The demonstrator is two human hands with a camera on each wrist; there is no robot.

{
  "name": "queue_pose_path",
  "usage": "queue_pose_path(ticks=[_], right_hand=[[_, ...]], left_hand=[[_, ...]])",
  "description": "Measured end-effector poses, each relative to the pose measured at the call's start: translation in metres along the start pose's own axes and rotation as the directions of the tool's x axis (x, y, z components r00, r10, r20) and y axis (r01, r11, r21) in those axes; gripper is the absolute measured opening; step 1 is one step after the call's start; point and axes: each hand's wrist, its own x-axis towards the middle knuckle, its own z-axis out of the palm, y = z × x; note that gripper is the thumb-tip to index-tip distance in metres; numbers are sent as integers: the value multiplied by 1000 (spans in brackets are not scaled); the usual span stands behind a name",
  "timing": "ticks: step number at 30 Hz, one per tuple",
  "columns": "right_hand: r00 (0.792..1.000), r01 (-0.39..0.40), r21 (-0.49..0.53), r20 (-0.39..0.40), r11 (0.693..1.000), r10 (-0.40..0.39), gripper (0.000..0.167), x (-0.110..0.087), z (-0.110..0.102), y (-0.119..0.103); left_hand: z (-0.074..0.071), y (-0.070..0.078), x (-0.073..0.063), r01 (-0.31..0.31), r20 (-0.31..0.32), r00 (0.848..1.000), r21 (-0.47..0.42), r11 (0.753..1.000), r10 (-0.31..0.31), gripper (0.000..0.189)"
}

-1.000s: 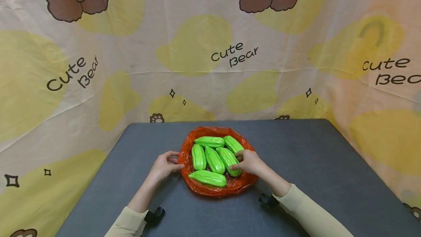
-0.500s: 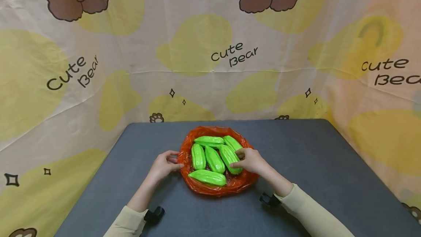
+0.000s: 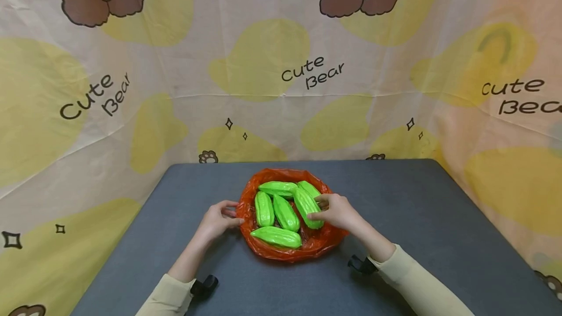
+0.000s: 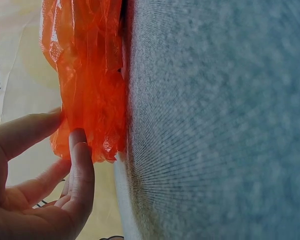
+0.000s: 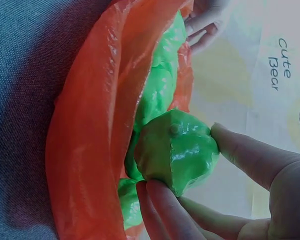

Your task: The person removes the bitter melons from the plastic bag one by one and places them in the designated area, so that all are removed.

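Observation:
On the table lies an opened red plastic bag (image 3: 320, 246) with several green bitter melons (image 3: 275, 237) inside it. My right hand (image 3: 340, 210) pinches one bitter melon (image 3: 306, 207) at the bag's right side, thumb on one side and fingers on the other. In the right wrist view the blunt, ridged end of this bitter melon (image 5: 182, 145) faces the camera, above the others. My left hand (image 3: 217, 219) holds the bag's left edge. The left wrist view shows its fingers (image 4: 82, 175) and thumb on either side of the crumpled plastic (image 4: 92, 95).
The dark grey table (image 3: 395, 189) extends around the bag on every side. Behind it hangs a printed cloth (image 3: 263, 62) with bears and lettering. A black strap mount sits at each wrist.
The bitter melon in my right hand has shifted up and slightly right, now overlapping the ones behind it. My left hand stays at the bag's edge.

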Motion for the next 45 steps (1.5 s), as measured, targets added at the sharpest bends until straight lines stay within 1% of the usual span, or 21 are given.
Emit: queue_pose_path(ticks=[5, 8, 15, 24, 32, 38, 45], right_hand=[[1000, -11, -5, -6, 1000, 11, 62, -2, -4, -1], [1000, -14, -9, -2, 1000, 14, 63, -5, -6, -1], [999, -34, 2, -8, 999, 34, 62, -7, -12, -2], [999, -28, 14, -31, 999, 29, 59, -11, -23, 4], [1000, -4, 5, -25, 1000, 4, 60, -14, -35, 9], [999, -12, 4, -40, 1000, 12, 61, -16, -43, 12], [998, -26, 5, -51, 1000, 26, 63, -18, -51, 18]], left_hand=[[-1, 3, -1, 0, 3, 1000, -2, 1000, 0, 51], [-1, 3, -2, 4, 8, 1000, 14, 1000, -5, 51], [-2, 3, -2, 18, -7, 1000, 37, 999, -18, 50], [-1, 3, -3, 9, 1, 1000, 28, 1000, -9, 49], [-1, 3, -2, 5, 10, 1000, 28, 1000, -5, 51], [-2, 4, -2, 10, 11, 1000, 21, 1000, -10, 51], [-2, 5, -3, 17, 21, 1000, 33, 999, -18, 51]])
